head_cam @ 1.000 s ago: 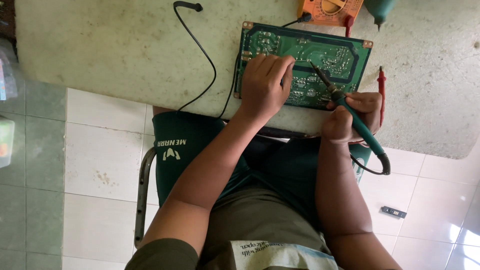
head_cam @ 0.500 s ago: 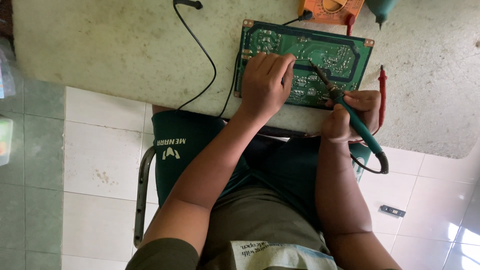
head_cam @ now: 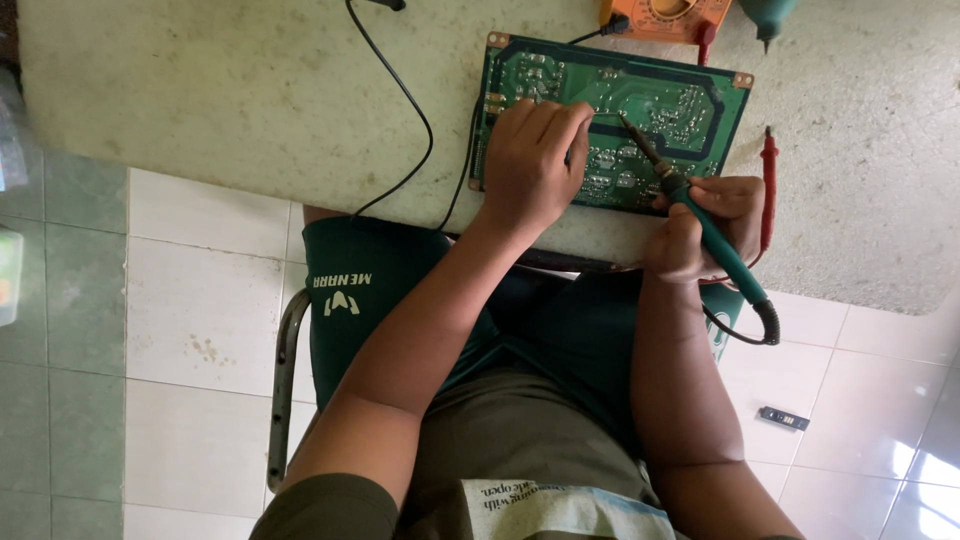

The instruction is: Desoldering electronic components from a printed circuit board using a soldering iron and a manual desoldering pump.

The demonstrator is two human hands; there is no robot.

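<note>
On the table (head_cam: 250, 110), at its near edge:
Board: green circuit board (head_cam: 690, 110) was laid flat, solder side up, near edge close to the table edge.
Left hand: left hand (head_cam: 532, 165) was pressed palm-down on the board's left part, fingers curled; whether anything was pinched under them could not be told.
Right hand: right hand (head_cam: 705, 225) was clenched around the iron, at the board's near right corner.
Iron: green-handled soldering iron (head_cam: 700, 215) was held tilted, tip set on the board's middle, just beside the left fingertips.
Cord: iron's black cord was looped below the right hand.
Probe: red probe (head_cam: 768, 185) was laid on the table, right of the board.
Meter: orange meter (head_cam: 668, 14) was placed beyond the board's far edge, partly cut off.
Cable: black cable (head_cam: 400, 110) was run across the table, left of the board.
</note>
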